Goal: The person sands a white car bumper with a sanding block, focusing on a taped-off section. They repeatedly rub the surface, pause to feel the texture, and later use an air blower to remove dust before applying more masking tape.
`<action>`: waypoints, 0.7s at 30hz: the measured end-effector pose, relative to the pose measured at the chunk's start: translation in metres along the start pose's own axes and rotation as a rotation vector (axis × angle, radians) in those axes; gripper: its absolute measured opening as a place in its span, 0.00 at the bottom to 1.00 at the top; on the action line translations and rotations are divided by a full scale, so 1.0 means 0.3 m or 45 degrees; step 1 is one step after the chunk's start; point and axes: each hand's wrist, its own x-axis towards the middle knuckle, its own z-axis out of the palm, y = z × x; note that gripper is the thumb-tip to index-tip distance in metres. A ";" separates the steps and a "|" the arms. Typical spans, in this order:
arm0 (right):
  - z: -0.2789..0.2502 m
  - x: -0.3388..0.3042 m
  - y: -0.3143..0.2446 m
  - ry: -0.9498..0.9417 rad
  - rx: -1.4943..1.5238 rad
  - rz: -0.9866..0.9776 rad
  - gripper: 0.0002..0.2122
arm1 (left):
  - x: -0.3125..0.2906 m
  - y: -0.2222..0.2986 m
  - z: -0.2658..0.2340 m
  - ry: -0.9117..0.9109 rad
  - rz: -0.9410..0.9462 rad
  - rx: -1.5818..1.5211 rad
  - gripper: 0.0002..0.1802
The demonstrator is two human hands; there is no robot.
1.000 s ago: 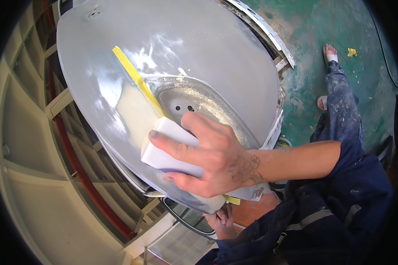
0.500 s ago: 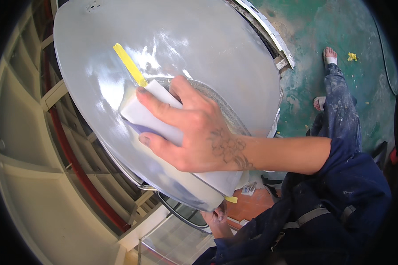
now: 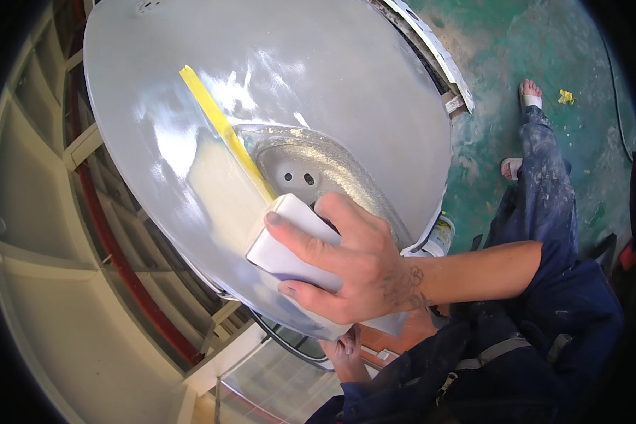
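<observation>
A curved grey car panel fills the middle, with a smooth beige filler patch on it. Yellow masking tape runs beside a rough-edged recess with two small holes. My right hand is closed round a long white sanding block, thumb low and fingers over its top. The block, with a purplish underside, lies against the panel at the tape's lower end. My left hand has its fingers curled at the panel's lower edge; their grip is partly hidden.
A pale ribbed structure with a red pipe stands along the left. At right lies a green floor with crumpled yellow tape and a dark cable. A white bucket stands beyond my right wrist.
My right hand has slid the sanding block down and right along the panel, uncovering the recess, more tape and the filler patch. My left hand stays at the lower edge.
</observation>
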 end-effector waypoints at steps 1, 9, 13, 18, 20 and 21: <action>0.010 0.094 0.017 0.032 -0.036 0.019 0.31 | 0.009 0.002 -0.007 -0.053 0.000 0.011 0.22; -0.021 -0.039 0.004 -0.001 0.014 0.047 0.26 | 0.023 -0.013 -0.028 0.105 0.016 0.025 0.18; 0.034 0.224 0.053 0.140 -0.061 -0.114 0.29 | 0.026 -0.003 -0.027 -0.098 0.063 0.152 0.17; 0.000 0.006 0.013 -0.102 0.061 -0.113 0.27 | 0.002 -0.012 -0.037 0.091 0.027 0.003 0.13; -0.009 0.018 0.005 -0.109 0.116 -0.172 0.26 | 0.012 -0.002 -0.035 -0.111 0.025 0.057 0.12; 0.017 0.090 0.014 -0.035 0.088 -0.164 0.26 | 0.010 -0.003 -0.032 -0.144 0.031 0.073 0.12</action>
